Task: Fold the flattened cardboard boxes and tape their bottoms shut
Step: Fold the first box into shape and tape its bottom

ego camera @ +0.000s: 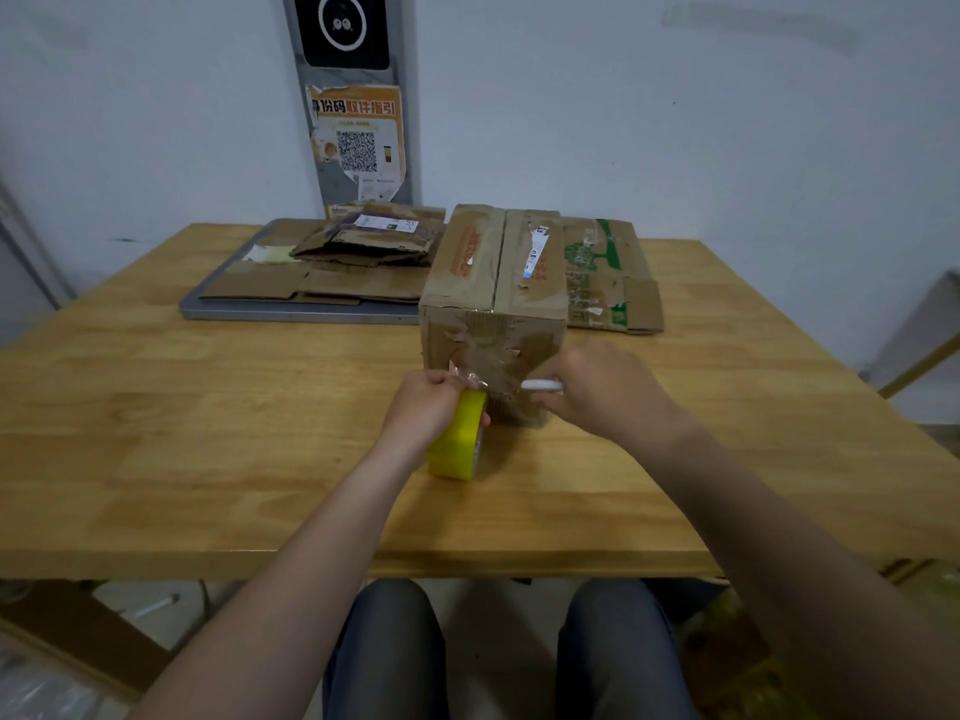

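While I watch through the head camera, I see a brown cardboard box (493,283) standing folded up on the table (208,433). The box is rough and worn, with torn paper, old shiny tape and a seam running down the middle of its top. It has red print on it.

The table is smooth, light wood with long planks. At its far left lies a flat grey tray (291,313) with a pile of flat boxes (363,241) on it, brown and bent at the edges. One more flat box with green print (602,272) lies just behind the folded box, on its right. The wall (727,122) behind is plain and pale, and a torn orange poster (358,142) with a square code hangs on a grey strip.

Both hands are at the near side of the box, low down. The left hand (423,402) has its fingers curled round a yellow tape roll (457,444), which stands on its edge just beside the box. A crinkly bit of clear tape (467,379) shows between the roll and the box. The right hand (602,387) grips a small white thing (540,386) that points at the tape; I cannot tell what it is.
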A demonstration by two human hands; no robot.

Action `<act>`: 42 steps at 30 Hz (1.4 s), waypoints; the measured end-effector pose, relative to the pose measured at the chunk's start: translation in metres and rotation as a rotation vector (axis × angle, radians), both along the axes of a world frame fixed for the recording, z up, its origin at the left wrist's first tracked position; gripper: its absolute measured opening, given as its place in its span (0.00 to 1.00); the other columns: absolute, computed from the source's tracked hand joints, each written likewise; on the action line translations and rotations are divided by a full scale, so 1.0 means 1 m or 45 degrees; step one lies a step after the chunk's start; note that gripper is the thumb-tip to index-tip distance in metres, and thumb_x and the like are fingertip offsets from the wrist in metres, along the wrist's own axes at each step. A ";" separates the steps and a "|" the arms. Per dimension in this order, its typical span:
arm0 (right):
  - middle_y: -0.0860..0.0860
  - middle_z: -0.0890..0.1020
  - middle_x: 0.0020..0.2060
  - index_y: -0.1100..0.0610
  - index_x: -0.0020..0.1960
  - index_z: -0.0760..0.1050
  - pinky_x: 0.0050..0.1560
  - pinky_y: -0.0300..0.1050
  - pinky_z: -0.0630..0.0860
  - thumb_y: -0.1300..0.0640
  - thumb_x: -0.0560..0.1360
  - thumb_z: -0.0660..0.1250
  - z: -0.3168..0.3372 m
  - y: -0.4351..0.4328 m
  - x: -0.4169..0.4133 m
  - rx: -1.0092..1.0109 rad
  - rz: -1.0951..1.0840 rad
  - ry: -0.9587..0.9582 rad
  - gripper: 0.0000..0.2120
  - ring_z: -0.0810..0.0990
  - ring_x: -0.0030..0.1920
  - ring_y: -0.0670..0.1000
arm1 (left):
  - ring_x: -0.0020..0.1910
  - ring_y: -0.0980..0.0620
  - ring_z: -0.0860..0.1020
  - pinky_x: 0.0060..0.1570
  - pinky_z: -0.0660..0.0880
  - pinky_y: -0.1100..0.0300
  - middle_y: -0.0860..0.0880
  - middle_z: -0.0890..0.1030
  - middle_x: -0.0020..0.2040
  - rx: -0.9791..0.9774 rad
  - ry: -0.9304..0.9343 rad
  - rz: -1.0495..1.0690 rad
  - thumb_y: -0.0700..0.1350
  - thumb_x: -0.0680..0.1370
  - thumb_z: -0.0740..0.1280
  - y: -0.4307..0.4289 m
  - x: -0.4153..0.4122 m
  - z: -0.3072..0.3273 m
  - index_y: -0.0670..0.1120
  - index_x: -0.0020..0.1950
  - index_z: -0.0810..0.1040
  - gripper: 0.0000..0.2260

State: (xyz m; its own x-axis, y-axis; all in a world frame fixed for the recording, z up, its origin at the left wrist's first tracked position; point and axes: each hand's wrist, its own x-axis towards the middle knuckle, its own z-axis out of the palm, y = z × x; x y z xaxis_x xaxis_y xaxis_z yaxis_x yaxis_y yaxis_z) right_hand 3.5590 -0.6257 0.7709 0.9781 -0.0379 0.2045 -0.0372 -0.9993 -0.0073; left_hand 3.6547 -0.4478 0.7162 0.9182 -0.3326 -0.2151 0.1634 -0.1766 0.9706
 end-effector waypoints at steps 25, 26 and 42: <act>0.53 0.80 0.62 0.56 0.65 0.78 0.60 0.57 0.73 0.55 0.85 0.55 0.016 -0.023 0.017 0.221 -0.023 -0.550 0.16 0.75 0.63 0.61 | 0.27 0.49 0.83 0.27 0.77 0.58 0.49 0.85 0.43 -0.207 -0.243 0.524 0.45 0.83 0.63 0.028 0.012 0.037 0.54 0.59 0.71 0.06; 0.52 0.80 0.63 0.55 0.66 0.78 0.63 0.56 0.72 0.53 0.85 0.55 0.022 -0.017 0.024 0.206 0.038 -0.565 0.17 0.74 0.65 0.59 | 0.28 0.50 0.83 0.28 0.78 0.57 0.50 0.85 0.45 -0.167 -0.282 0.520 0.46 0.83 0.63 0.028 0.015 0.041 0.55 0.59 0.69 0.07; 0.48 0.62 0.80 0.49 0.82 0.53 0.74 0.61 0.62 0.32 0.66 0.75 0.010 0.019 0.086 -0.317 0.081 -0.195 0.54 0.61 0.78 0.60 | 0.30 0.48 0.85 0.46 0.84 0.41 0.52 0.80 0.49 0.025 -0.383 0.333 0.61 0.73 0.72 0.016 0.049 0.053 0.57 0.50 0.70 0.15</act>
State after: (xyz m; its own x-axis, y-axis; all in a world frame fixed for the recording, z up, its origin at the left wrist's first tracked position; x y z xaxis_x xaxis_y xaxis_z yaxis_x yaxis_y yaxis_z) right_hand 3.6449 -0.6062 0.7813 0.9339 0.0923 0.3454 0.0080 -0.9713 0.2379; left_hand 3.7040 -0.4322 0.7689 0.9944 -0.0774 0.0722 -0.0855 -0.1853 0.9790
